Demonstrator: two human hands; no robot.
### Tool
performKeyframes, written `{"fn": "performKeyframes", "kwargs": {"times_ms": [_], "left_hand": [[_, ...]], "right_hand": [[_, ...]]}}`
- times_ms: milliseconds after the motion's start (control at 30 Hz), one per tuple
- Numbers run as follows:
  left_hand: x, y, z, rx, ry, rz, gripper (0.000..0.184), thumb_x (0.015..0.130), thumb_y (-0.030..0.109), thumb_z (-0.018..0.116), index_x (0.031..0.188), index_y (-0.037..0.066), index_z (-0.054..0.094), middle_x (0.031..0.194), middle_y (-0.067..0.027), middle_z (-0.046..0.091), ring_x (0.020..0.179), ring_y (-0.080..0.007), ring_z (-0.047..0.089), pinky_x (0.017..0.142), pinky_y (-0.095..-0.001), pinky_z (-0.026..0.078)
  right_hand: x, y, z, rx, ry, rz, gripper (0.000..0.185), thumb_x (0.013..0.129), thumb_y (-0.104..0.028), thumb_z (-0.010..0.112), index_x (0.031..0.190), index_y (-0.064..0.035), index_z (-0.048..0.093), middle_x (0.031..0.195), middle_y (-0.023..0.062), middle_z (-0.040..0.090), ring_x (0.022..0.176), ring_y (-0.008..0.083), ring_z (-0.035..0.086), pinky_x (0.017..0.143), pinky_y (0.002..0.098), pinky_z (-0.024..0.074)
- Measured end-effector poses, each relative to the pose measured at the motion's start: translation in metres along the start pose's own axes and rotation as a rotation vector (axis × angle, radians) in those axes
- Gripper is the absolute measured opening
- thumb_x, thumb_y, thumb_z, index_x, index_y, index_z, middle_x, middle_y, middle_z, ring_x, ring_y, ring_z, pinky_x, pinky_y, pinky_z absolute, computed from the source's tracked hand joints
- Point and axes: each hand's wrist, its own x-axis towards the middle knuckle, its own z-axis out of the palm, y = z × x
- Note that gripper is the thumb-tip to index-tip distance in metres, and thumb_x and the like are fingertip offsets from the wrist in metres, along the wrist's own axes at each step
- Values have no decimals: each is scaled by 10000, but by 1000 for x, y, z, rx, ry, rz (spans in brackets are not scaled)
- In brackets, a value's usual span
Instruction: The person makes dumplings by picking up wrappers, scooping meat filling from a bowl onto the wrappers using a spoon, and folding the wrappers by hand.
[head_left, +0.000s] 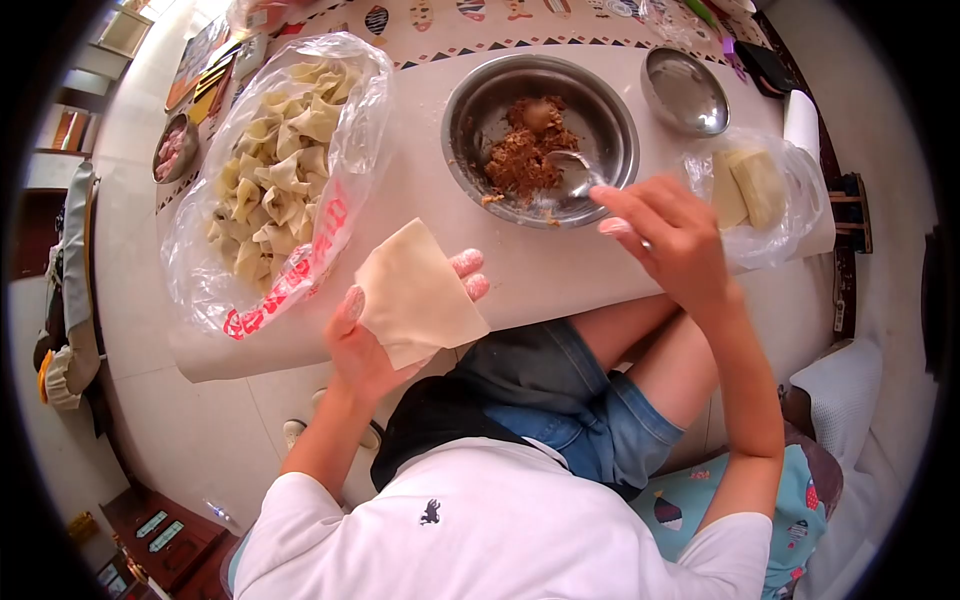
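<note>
A square wonton wrapper (418,297) lies across my left hand (368,352), held by the thumb at its left edge, with floury fingertips showing past the right edge. My right hand (672,232) is closed on the handle of a metal spoon (574,178). The spoon's bowl rests in a steel mixing bowl (465,190), against brown minced filling (522,150). Left of the bowl, a clear plastic bag (340,215) with red print holds many folded wontons (283,160).
A stack of wrappers (752,188) sits in a plastic bag at the right table edge. Behind it is a small steel bowl (686,92). At the far left stands a small bowl of pinkish food (175,148). The table's near edge (250,362) runs before my lap.
</note>
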Motion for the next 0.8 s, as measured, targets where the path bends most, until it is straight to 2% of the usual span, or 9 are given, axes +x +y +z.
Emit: {"fn": "performKeyframes", "kwargs": {"times_ms": [33, 133, 233, 333, 433, 533, 667, 767, 800], "left_hand": [[1, -2, -2, -27, 19, 25, 636, 881, 303, 454, 1385, 43, 167, 1429, -199, 143, 1280, -298, 298, 997, -507, 329], [4, -5, 5, -256, 194, 38, 619, 883, 274, 456, 1376, 24, 179, 1418, -202, 188, 1289, -303, 284, 1020, -488, 316], [6, -5, 4, 123, 468, 36, 552, 893, 231, 448, 1354, 11, 237, 1361, -194, 329, 1245, -309, 362, 1025, -412, 329], [2, -7, -3, 237, 648, 35, 467, 906, 184, 424, 1320, 3, 306, 1311, -157, 412, 1203, -274, 422, 1005, -391, 363], [-1, -4, 5, 155, 697, 15, 428, 912, 181, 421, 1292, -2, 350, 1281, -133, 448, 1175, -261, 453, 998, -397, 372], [-2, -4, 5, -3, 608, 26, 431, 912, 179, 426, 1295, -2, 343, 1289, -137, 437, 1180, -268, 447, 995, -395, 375], [-1, -9, 4, 89, 612, 38, 434, 918, 201, 412, 1294, -4, 341, 1290, -140, 435, 1184, -281, 440, 993, -402, 374], [-1, -11, 5, 52, 583, 60, 436, 926, 226, 396, 1290, -6, 345, 1289, -143, 435, 1188, -290, 433, 997, -414, 365], [-1, -10, 8, 15, 573, 74, 435, 928, 235, 391, 1287, -6, 349, 1290, -144, 434, 1189, -293, 431, 1000, -420, 359]], "right_hand": [[-3, 1, 8, 8, -6, -12, 254, 676, -121, 700, 900, -29, 625, 708, 58, 571, 654, 206, 556, 552, 302, 468], [-8, -1, 11, 56, -32, -50, 265, 682, -132, 702, 911, -23, 626, 702, 54, 566, 640, 200, 549, 546, 295, 465], [-10, -8, 9, 101, -19, -79, 284, 677, -145, 703, 921, -22, 628, 704, 45, 563, 629, 187, 535, 536, 285, 462], [-5, -9, 5, 43, 52, -80, 309, 666, -164, 705, 928, -19, 628, 708, 37, 563, 619, 178, 521, 524, 272, 458], [-4, -11, 8, 39, 52, -122, 315, 656, -176, 707, 918, -21, 627, 712, 32, 565, 620, 176, 519, 518, 266, 457], [-6, -13, 9, 69, 10, -150, 301, 652, -180, 706, 898, -25, 627, 715, 30, 568, 621, 176, 520, 521, 269, 458], [-8, -11, 8, 150, -33, -130, 255, 671, -168, 700, 872, -30, 626, 721, 35, 573, 616, 190, 518, 532, 282, 464], [-7, -7, 7, 198, -1, -42, 189, 716, -146, 680, 844, -16, 633, 722, 46, 586, 609, 173, 521, 535, 268, 455], [-9, -4, 9, 336, 48, 135, 185, 751, -171, 657, 842, -11, 639, 714, 47, 588, 603, 156, 519, 531, 255, 447]]}}
